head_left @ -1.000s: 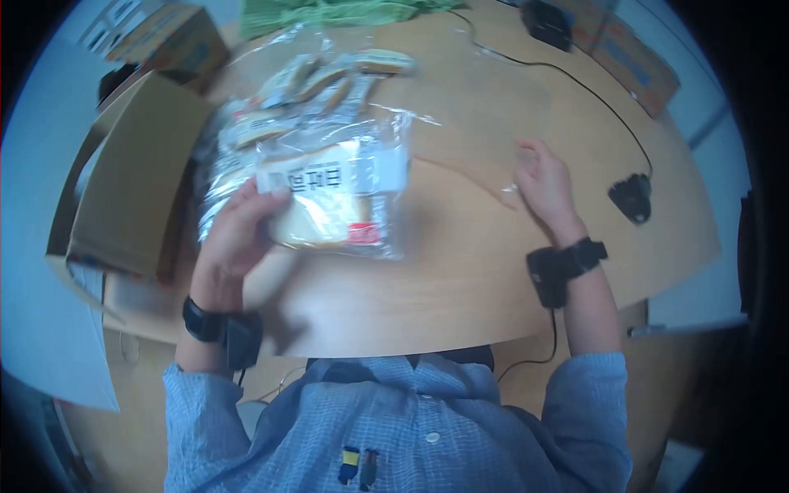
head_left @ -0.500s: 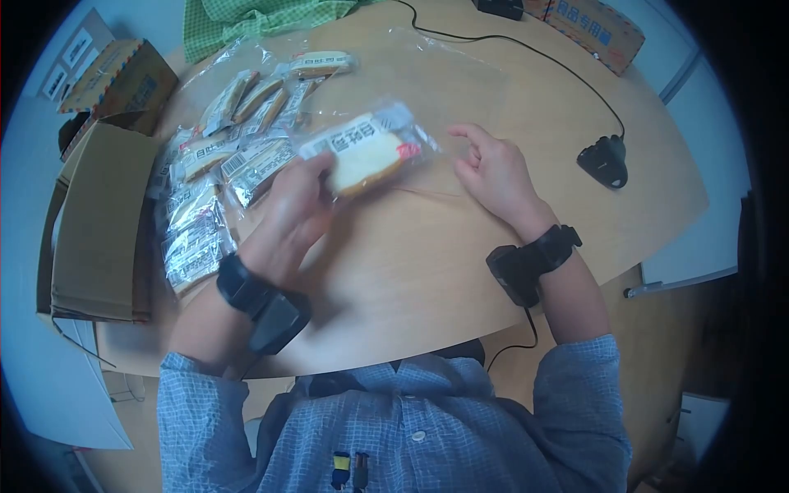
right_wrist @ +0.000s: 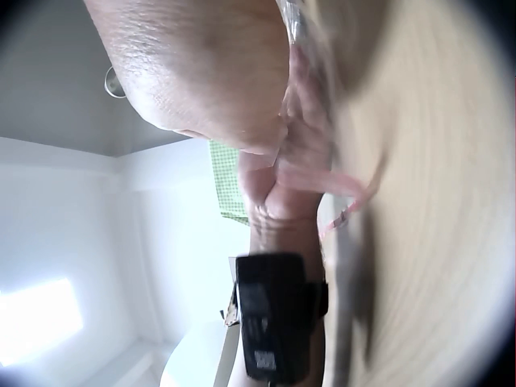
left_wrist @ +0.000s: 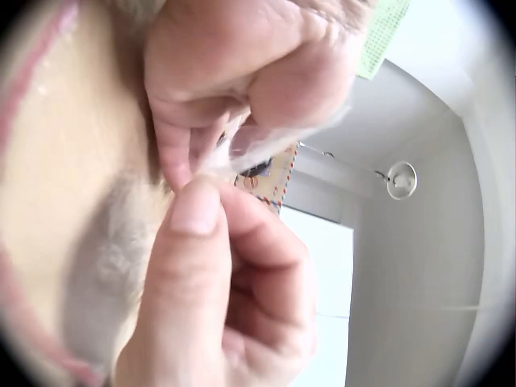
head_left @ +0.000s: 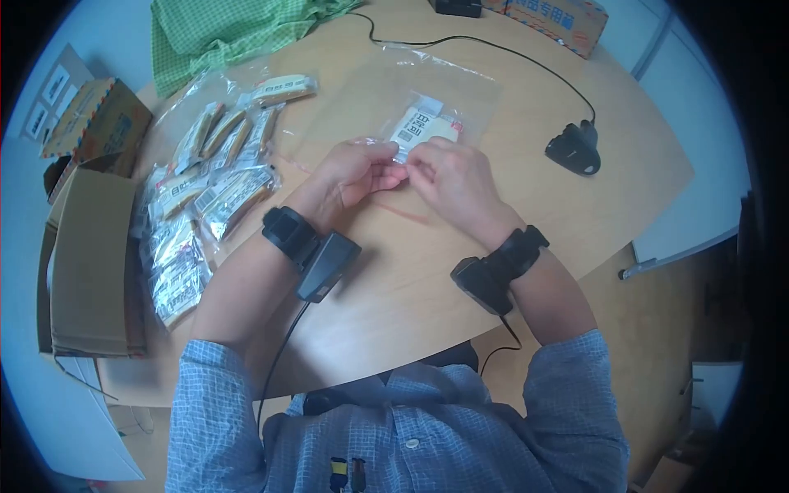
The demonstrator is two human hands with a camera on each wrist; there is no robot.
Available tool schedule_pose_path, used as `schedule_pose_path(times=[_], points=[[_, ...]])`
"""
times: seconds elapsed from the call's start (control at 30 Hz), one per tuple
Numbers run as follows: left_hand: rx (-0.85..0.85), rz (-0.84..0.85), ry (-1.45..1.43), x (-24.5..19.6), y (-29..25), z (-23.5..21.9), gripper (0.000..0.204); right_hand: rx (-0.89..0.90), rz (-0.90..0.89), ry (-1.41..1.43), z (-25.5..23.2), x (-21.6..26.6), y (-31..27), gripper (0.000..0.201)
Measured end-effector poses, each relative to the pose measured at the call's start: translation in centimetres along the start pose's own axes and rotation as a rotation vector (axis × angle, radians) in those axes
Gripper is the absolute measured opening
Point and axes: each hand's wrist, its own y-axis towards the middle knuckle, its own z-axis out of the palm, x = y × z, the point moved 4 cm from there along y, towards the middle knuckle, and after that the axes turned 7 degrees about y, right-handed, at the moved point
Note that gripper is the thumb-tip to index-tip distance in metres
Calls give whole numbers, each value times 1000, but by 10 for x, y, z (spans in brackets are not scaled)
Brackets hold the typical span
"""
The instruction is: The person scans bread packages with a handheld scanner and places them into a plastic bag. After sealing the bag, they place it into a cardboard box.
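Observation:
A white packet of sliced bread (head_left: 425,127) lies ahead of both hands, over the clear plastic bag (head_left: 345,107) with a pink strip (head_left: 403,212) at its near side. My left hand (head_left: 359,172), palm turned upward with curled fingers, holds the packet's near edge under its thumb. Close beside it, my right hand (head_left: 457,179) pinches clear film (left_wrist: 234,157) between thumb and index finger. In the left wrist view this film stretches between the two hands; I cannot tell whether it is bag or wrapper. The right wrist view shows the pink strip (right_wrist: 355,185) beside my left hand.
Several wrapped bread packets (head_left: 218,152) lie piled at the left, beside an open cardboard box (head_left: 99,263). Green checked cloth (head_left: 222,37) covers the far left. A black device (head_left: 574,149) with a cable (head_left: 509,56) sits at the right, and another carton (head_left: 559,25) stands at the back.
My left hand has carried the bread packet to the right and forward, over the plastic bag. My right hand has moved left to meet it and now pinches film.

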Motion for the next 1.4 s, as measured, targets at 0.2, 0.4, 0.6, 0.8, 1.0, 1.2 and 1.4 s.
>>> schedule_pose_path(times=[0.2, 0.4, 0.6, 0.8, 1.0, 1.2, 1.4], points=[[174, 189, -217, -11, 41, 24, 32, -22, -122, 135, -2, 6, 0, 3], [103, 185, -41, -10, 41, 24, 37, -6, -83, 163, -3, 1, 2, 4], [101, 127, 234, -6, -23, -8, 27, 50, -17, 188, -4, 5, 3, 7], [-496, 518, 1003, -62, -87, -80, 18, 105, -19, 117, -3, 11, 1, 20], [-1335, 622, 1791, -99, -120, -171, 38, 114, -95, 24, -2, 11, 0, 20], [-989, 51, 1586, -91, -118, -222, 33, 144, -111, 47, 3, 10, 3, 11], [-1432, 534, 1550, -113, -161, -213, 22, 58, -31, 122, 2, 2, 2, 6]])
